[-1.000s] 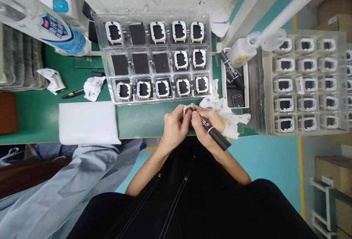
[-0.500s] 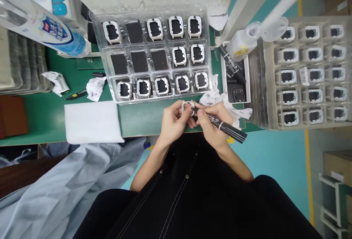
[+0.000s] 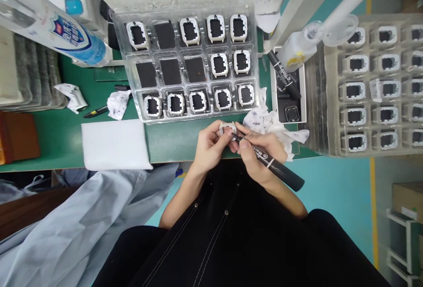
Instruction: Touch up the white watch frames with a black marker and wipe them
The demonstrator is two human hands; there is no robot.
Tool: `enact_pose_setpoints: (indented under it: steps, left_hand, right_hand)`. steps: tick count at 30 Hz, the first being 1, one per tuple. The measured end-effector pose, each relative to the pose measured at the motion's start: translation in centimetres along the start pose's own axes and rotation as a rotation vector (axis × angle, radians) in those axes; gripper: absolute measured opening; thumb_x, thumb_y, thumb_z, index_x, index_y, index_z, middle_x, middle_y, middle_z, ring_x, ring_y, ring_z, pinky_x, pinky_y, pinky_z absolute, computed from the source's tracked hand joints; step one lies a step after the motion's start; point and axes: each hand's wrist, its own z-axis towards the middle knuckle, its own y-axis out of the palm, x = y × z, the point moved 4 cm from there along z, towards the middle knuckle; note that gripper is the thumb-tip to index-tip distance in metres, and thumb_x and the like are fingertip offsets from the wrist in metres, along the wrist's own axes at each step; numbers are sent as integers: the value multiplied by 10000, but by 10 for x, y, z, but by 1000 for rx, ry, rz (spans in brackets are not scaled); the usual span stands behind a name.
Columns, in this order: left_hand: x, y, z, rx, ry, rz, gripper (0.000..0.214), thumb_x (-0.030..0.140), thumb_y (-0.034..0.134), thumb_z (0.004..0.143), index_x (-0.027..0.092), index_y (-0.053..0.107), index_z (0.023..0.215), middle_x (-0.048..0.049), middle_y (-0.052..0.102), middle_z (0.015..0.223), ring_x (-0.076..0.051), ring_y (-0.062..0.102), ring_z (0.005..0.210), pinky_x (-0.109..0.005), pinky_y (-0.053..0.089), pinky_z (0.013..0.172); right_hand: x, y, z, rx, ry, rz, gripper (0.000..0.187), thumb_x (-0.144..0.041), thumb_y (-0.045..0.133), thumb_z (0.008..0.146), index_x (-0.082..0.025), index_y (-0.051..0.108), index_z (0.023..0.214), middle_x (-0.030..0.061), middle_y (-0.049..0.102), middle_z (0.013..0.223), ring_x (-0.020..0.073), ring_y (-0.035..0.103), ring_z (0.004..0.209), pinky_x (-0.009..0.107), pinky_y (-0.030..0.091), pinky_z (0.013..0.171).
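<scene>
Fingers of my left hand (image 3: 211,146) are closed round a small white watch-case frame (image 3: 228,126) at the front of the bench. My right hand (image 3: 261,154) grips a black marker pen (image 3: 276,168), its tip at the frame's near edge. Just beyond my hands lies a clear plastic tray (image 3: 185,51) with similar white frames in most pockets; several pockets show only dark foam. By my right hand rests a crumpled, ink-stained cloth (image 3: 259,119).
A second tray of white frames (image 3: 357,115) stands at right. Between the trays, a white box (image 3: 303,110) holds black markers, beside a pump bottle (image 3: 297,50). On the left are a large clear bottle (image 3: 71,35), a white foam sheet (image 3: 115,145) and another stained cloth (image 3: 118,104).
The view has shifted slightly, moving the scene to the right. The marker's back end now sits lower and its tip stays at the frame, which has tilted a little in my left hand.
</scene>
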Motion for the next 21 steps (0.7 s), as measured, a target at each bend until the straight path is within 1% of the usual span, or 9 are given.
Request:
enact_pose_setpoints:
  steps: [3,6,9,11,13,16,18,19,21]
  left_hand:
    - [3,2,-1,30,33,-5,434,600,924,979,214,740,902,-3,753,679,-163,726,577,-290,635,591]
    - [3,1,-2,38,58,15,416,592,925,980,214,762,913,-12,774,734,-162,737,608,-288,639,612]
    - [-1,-1,-1,41,56,40,426,617,923,972,217,781,946,-25,794,793,-169,744,636,-299,647,629]
    - [-2,-3,-1,35,50,39,438,633,921,968,218,781,955,-25,790,791,-171,739,631,-304,645,626]
    - [-2,-4,-1,22,45,33,460,654,914,966,218,771,938,-22,776,761,-169,724,608,-306,638,607]
    - [0,-3,-2,31,54,38,482,671,915,956,219,759,901,-17,754,715,-166,701,574,-302,620,564]
    - [1,-3,-2,74,64,61,500,682,922,941,219,746,866,-6,730,666,-161,680,533,-293,595,518]
    - [1,-3,-3,104,64,75,518,692,921,935,219,732,841,2,714,634,-156,664,501,-285,574,486]
    - [0,-2,-4,163,50,96,553,710,917,924,219,695,799,21,689,582,-140,624,429,-260,522,419]
  right_hand:
    - [-3,-1,-1,-1,-11,19,167,-182,813,1010,-272,732,1125,73,932,1212,319,912,1179,469,810,981]
    - [-3,1,0,-18,-47,10,199,-147,809,997,-272,730,1131,58,936,1123,347,903,1203,509,814,972]
    - [-1,3,0,4,-103,5,207,-142,804,991,-274,737,1136,37,929,1053,351,910,1178,506,821,944]
    - [1,4,-3,52,-156,-9,176,-187,805,1003,-282,737,1135,33,929,1059,338,924,1119,494,826,908]
    - [4,4,-7,73,-163,-29,147,-249,806,1022,-288,732,1143,51,933,1129,332,928,1101,501,827,898]
    - [6,5,-12,19,-50,3,174,-287,820,1034,-289,724,1180,87,922,1253,343,908,1196,525,811,964]
    - [7,6,-14,-14,60,72,180,-293,830,1041,-287,718,1181,87,919,1257,340,891,1252,522,794,1004]
    - [7,6,-13,-11,107,106,167,-307,830,1048,-288,712,1164,74,924,1218,325,904,1214,514,790,1008]
    - [6,7,-12,19,172,167,142,-348,820,1066,-294,697,1112,23,928,1054,264,929,976,505,787,1006]
